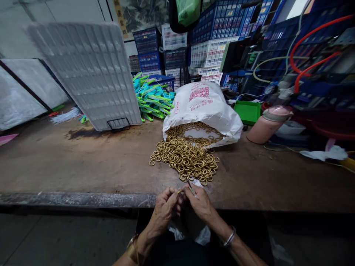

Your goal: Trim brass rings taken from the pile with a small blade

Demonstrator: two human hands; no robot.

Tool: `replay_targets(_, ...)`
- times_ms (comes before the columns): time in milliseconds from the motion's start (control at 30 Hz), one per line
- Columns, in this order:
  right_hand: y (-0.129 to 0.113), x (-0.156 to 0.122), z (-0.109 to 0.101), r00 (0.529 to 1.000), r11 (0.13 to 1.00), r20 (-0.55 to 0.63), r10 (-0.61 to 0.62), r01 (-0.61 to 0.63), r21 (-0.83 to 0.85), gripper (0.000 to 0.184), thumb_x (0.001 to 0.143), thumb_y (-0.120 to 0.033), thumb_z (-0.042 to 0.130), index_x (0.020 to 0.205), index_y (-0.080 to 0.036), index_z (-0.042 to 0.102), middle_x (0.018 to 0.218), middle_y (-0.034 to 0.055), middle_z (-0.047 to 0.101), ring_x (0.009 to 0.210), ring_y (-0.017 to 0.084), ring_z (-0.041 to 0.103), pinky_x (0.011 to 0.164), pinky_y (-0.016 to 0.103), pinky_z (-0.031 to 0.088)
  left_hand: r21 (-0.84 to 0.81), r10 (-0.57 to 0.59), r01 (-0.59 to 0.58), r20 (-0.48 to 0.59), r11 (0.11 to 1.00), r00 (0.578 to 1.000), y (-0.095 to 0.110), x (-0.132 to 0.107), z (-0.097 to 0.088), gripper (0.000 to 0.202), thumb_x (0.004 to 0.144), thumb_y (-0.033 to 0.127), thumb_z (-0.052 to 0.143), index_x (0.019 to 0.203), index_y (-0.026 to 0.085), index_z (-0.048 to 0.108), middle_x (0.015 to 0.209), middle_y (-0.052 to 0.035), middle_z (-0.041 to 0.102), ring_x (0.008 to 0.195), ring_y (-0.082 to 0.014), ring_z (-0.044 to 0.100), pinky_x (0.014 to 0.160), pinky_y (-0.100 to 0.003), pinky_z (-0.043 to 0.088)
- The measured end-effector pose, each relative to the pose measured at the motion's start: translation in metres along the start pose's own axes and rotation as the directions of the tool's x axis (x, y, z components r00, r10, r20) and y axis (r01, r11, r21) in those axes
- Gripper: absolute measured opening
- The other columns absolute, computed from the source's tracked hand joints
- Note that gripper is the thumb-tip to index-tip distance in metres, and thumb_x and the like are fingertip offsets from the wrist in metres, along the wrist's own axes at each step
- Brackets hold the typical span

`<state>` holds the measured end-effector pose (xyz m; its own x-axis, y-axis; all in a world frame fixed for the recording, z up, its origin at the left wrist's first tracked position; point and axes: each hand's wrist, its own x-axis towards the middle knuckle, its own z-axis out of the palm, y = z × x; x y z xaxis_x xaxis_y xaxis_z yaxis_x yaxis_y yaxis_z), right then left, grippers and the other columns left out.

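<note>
At the table's front edge my left hand (165, 207) is closed in a pinch on a small gold-coloured ring (179, 191), partly hidden by the fingers. Close beside it, my right hand (202, 204) is closed around a thin blade-like tool (191, 187), its dark tip pointing up and away from me. Just beyond the hands lies a heap of gold rings (191, 159). It spills from the mouth of a white woven sack (202, 101) lying on its side, with more rings inside.
A tall grey ribbed plastic panel (91, 74) leans at the left of the brown table (116, 162). Behind it lie green and blue clips (154, 98). A pink bottle (267, 123) and a green tray (247, 112) stand right of the sack. Stacked crates (210, 51) fill the back.
</note>
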<state>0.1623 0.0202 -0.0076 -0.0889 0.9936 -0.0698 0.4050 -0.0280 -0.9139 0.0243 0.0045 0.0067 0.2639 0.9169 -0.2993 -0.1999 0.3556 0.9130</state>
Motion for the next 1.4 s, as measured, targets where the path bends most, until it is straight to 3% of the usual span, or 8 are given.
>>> replay_targets(200,0.002,-0.01,0.004,0.985,0.903,0.123,-0.125,0.164,-0.398,0.016,0.067,-0.009,0.036,0.069,-0.02,0.048,0.058,-0.0012,0.052,0.054,0.012,0.046,0.053,0.022,0.029,0.044,0.051,-0.052,0.004,0.998,0.999,0.0,0.002,0.0,0.03,0.074,0.044,0.054,0.069,0.016,0.047,0.058,0.003,0.049,0.046,-0.0054,0.042,0.046,-0.017,0.037)
replay_targets(400,0.002,-0.007,-0.002,0.993,0.791,0.063,-0.096,0.115,-0.6,0.025,0.065,-0.006,0.037,0.083,-0.017,0.051,0.07,0.0025,0.059,0.062,0.014,0.052,0.055,0.022,0.028,0.04,0.029,-0.029,-0.008,0.999,1.0,0.001,-0.004,-0.001,0.029,0.074,0.042,0.055,0.07,0.015,0.049,0.057,0.003,0.05,0.042,-0.0039,0.041,0.044,-0.017,0.036)
replay_targets(533,0.006,0.001,-0.009,0.996,0.762,-0.019,-0.092,0.058,-0.645,0.027,0.067,-0.005,0.039,0.087,-0.018,0.051,0.079,0.0043,0.061,0.07,0.014,0.054,0.06,0.022,0.031,-0.152,0.004,0.006,0.069,0.988,0.998,-0.001,-0.008,-0.002,0.025,0.074,0.038,0.057,0.075,0.014,0.05,0.064,-0.0009,0.056,0.048,-0.0071,0.048,0.047,-0.02,0.041)
replay_targets(733,0.006,0.019,-0.003,0.987,0.722,-0.078,-0.141,0.049,-0.69,0.041,0.069,-0.005,0.04,0.107,-0.02,0.047,0.088,0.0043,0.062,0.077,0.016,0.057,0.063,0.023,0.032,-0.397,-0.074,0.08,0.03,0.914,0.997,-0.002,-0.003,-0.002,0.02,0.072,0.031,0.06,0.071,0.013,0.05,0.079,-0.0085,0.06,0.063,-0.0142,0.058,0.047,-0.021,0.042)
replay_targets(933,0.005,0.033,0.002,0.989,0.648,-0.104,-0.103,-0.012,-0.762,0.028,0.072,-0.005,0.04,0.091,-0.019,0.053,0.079,0.0044,0.064,0.069,0.015,0.058,0.057,0.024,0.027,-0.551,-0.085,0.115,0.079,0.826,0.993,-0.006,0.005,-0.017,0.014,0.075,0.027,0.054,0.08,0.014,0.054,0.068,-0.004,0.059,0.054,-0.0114,0.054,0.043,-0.02,0.039)
replay_targets(1167,0.012,0.03,-0.001,0.967,0.734,-0.119,-0.227,0.09,-0.673,0.022,0.071,-0.006,0.039,0.081,-0.02,0.052,0.076,0.0019,0.058,0.066,0.013,0.052,0.058,0.023,0.028,-0.544,-0.154,0.132,0.004,0.829,0.988,-0.003,0.008,-0.017,0.024,0.072,0.032,0.058,0.061,0.013,0.05,0.069,-0.0032,0.056,0.057,-0.0102,0.053,0.045,-0.019,0.039)
replay_targets(1300,0.012,0.03,-0.005,0.956,0.889,-0.204,-0.209,0.098,-0.448,0.014,0.076,-0.02,0.038,0.07,-0.02,0.05,0.071,0.0022,0.053,0.067,0.014,0.048,0.061,0.024,0.033,-0.267,-0.012,-0.015,-0.099,0.964,0.995,-0.002,0.015,-0.013,0.021,0.071,0.035,0.059,0.072,0.015,0.051,0.063,0.002,0.052,0.043,-0.0053,0.041,0.037,-0.016,0.029)
replay_targets(1400,0.008,0.029,-0.007,0.986,0.997,-0.164,0.014,-0.026,-0.068,0.019,0.076,-0.034,0.041,0.066,-0.019,0.049,0.06,-0.0015,0.05,0.054,0.011,0.044,0.054,0.022,0.034,0.101,0.236,-0.222,-0.153,0.97,0.96,-0.006,0.022,-0.015,0.015,0.072,0.029,0.057,0.08,0.016,0.056,0.066,0.0018,0.054,0.047,-0.006,0.043,0.045,-0.018,0.036)
